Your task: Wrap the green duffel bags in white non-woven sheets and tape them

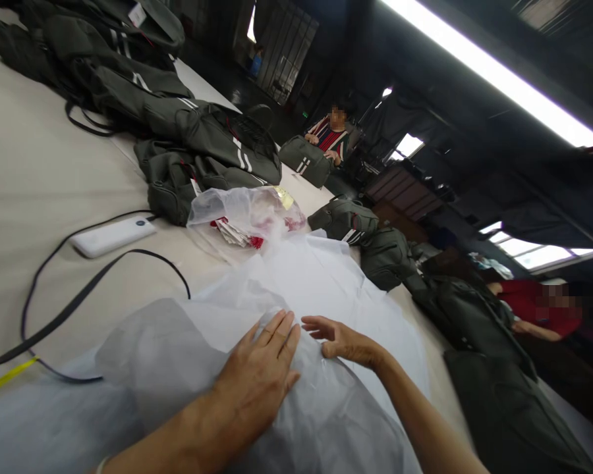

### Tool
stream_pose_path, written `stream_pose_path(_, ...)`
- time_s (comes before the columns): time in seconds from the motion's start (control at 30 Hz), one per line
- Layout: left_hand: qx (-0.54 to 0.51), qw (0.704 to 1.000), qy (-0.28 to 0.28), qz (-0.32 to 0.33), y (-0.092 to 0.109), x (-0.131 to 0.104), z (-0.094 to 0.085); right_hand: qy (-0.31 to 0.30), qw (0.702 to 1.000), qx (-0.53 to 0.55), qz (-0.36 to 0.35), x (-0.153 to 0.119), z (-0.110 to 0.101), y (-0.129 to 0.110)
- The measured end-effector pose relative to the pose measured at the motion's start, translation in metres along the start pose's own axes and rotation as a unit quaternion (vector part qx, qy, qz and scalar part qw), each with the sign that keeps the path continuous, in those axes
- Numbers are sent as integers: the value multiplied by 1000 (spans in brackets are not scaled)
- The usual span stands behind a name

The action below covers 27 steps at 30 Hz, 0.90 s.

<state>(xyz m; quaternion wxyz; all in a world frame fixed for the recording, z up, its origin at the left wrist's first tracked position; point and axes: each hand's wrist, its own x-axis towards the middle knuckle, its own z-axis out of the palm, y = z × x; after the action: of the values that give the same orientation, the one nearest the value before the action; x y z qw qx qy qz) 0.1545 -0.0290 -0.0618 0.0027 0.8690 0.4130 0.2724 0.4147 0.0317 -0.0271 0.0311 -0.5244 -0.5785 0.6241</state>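
Note:
My left hand (259,368) lies flat with its fingers stretched out on a translucent plastic bag (168,368). A dark bulk shows faintly through the plastic, but I cannot make out what it is. Just to the right, my right hand (343,340) hovers at the bag's upper part, its fingers apart and slightly curved. Beyond both hands spreads a stack of thin white plastic sheets or bags (321,270). Past that sits a clear bag (247,204) with red and white tags (237,234) in it.
Dark green bags (202,135) are piled at the upper left, and more bags (390,257) line the right edge. A white power bank (113,237) and black strap (79,299) lie at left. One person (333,135) handles a bag across the table; another (543,309) is at right.

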Motion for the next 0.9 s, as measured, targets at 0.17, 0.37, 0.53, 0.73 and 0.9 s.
stream_pose_path(0.17,18,999,37,1,1,-1,-1,71,997,9,17,-8,-10,19)
stream_pose_path(0.37,16,1000,14,5,1,-4,3,119,986,-77,-86,-26,20,-14)
stream_pose_path(0.53,-33,997,-59,-20,0,-1,3,47,985,-126,-108,-15,48,-25)
stream_pose_path(0.73,-179,954,-209,-122,-23,15,-25,81,985,-121,-89,-17,44,-25)
stream_pose_path(0.9,-224,922,-263,-175,-66,16,-31,218,958,-184,-15,-22,49,-28)
